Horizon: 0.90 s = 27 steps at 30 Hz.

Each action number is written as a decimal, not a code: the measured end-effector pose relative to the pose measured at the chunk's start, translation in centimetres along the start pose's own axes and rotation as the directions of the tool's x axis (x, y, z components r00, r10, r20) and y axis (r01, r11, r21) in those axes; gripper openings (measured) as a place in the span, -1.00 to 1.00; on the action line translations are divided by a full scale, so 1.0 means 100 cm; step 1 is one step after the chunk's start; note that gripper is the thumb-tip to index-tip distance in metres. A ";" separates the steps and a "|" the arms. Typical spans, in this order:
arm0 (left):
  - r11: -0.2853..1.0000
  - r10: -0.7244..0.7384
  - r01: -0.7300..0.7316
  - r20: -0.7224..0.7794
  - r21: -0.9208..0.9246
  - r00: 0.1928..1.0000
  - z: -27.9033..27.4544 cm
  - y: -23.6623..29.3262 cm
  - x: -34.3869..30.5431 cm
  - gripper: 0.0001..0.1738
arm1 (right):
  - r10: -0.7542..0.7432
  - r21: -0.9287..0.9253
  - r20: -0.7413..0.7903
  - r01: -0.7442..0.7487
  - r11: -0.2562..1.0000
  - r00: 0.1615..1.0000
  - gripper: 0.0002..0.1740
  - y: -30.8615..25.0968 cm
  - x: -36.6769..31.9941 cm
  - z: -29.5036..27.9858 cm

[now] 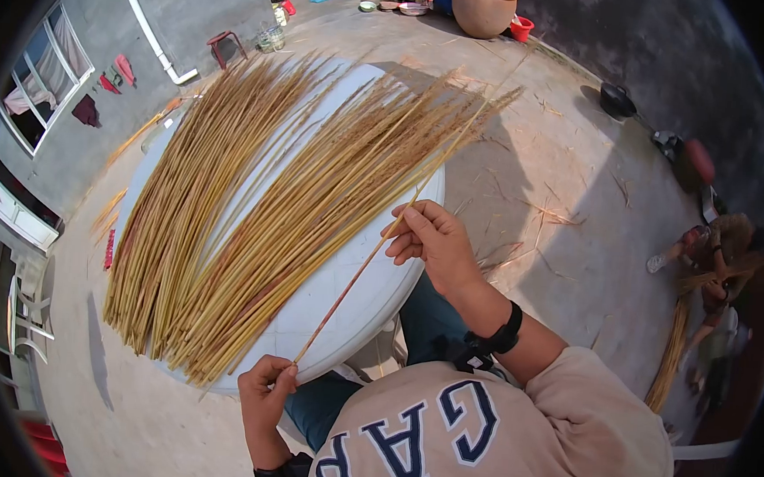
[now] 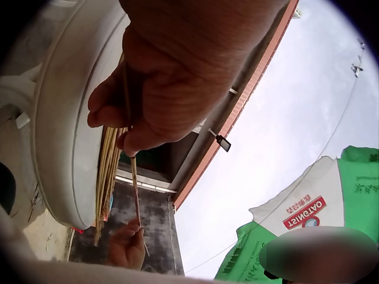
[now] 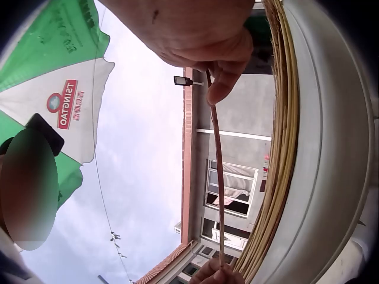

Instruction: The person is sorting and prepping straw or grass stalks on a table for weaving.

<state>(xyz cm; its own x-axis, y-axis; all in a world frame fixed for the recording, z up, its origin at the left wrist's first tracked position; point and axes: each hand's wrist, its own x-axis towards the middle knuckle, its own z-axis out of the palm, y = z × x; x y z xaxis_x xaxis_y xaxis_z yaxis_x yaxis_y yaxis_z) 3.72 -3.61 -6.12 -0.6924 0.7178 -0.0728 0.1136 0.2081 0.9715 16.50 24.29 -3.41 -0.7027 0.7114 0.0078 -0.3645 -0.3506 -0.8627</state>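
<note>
A long dry grass stalk (image 1: 346, 292) with a feathery tip slants across the table's near edge. My left hand (image 1: 260, 399) pinches its lower end between thumb and fingers. Further up the stem, my right hand (image 1: 438, 244) pinches it too. Between the hands the stem runs nearly straight, as the left wrist view also shows with the stalk (image 2: 137, 198) below my left hand. On the round white table (image 1: 375, 277) lie two broad heaps of similar stalks, a left heap (image 1: 179, 200) and a right heap (image 1: 314, 212), plumes pointing away from me.
At the right, another person (image 1: 731, 251) sits low, holding a bundle of stalks (image 1: 670, 357). A clay pot (image 1: 483, 13) and a red bucket (image 1: 522, 28) stand at the back. Loose straw (image 1: 554, 216) litters the concrete. A green and white parasol (image 3: 77, 65) is overhead.
</note>
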 end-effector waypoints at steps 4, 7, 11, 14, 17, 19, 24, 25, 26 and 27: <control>0.999 0.003 -0.003 -0.010 0.033 1.000 -0.003 0.002 -0.002 -0.93 | -0.020 -0.075 -0.012 0.019 0.997 1.000 -0.77 0.001 0.000 -0.005; 0.996 0.048 -0.046 -0.026 0.081 0.999 -0.008 -0.001 -0.003 -0.93 | -0.027 -0.137 0.003 0.027 0.990 1.000 -0.78 0.000 0.000 -0.008; 0.999 0.043 -0.042 -0.024 0.030 0.999 -0.008 0.001 -0.005 -0.89 | -0.105 -0.186 -0.007 0.102 0.977 0.994 -0.79 0.003 -0.002 -0.005; 0.999 0.031 -0.031 -0.017 -0.036 0.999 -0.004 0.000 -0.005 -0.85 | -0.113 -0.192 -0.014 0.109 0.975 0.993 -0.80 0.004 -0.003 -0.003; 0.997 0.007 -0.009 -0.020 -0.072 1.000 0.001 0.002 -0.006 -0.84 | -0.131 -0.153 -0.032 0.125 0.980 0.991 -0.82 0.004 -0.005 0.000; 0.996 -0.007 0.005 -0.024 -0.090 1.000 0.004 0.005 -0.005 -0.86 | -0.151 -0.141 -0.046 0.143 0.980 0.987 -0.82 0.005 -0.004 0.000; 0.999 -0.037 0.037 -0.019 -0.022 0.999 0.006 0.001 -0.005 -0.88 | -0.186 0.009 -0.022 0.187 0.982 0.982 -0.88 0.007 -0.004 0.003; 0.999 -0.040 0.040 -0.004 0.011 0.999 0.006 0.000 -0.004 -0.88 | -0.188 0.005 -0.023 0.189 0.982 0.982 -0.88 0.007 -0.004 0.002; 0.999 -0.037 0.037 0.002 0.009 0.999 0.006 0.000 -0.004 -0.88 | -0.151 0.038 0.003 0.151 0.988 0.988 -0.89 0.007 -0.003 0.002; 0.999 -0.044 0.044 -0.006 0.011 0.999 0.006 0.000 -0.005 -0.89 | -0.115 0.071 0.029 0.113 0.991 0.993 -0.90 0.007 -0.003 0.002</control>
<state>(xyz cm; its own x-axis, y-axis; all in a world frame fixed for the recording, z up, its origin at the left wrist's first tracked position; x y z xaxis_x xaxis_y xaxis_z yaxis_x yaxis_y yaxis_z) 4.46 -3.61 -6.26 -0.7007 0.7042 -0.1140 0.0906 0.2463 0.9649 16.32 23.71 -3.96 -0.6735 0.7291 0.1219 -0.4839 -0.3102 -0.8183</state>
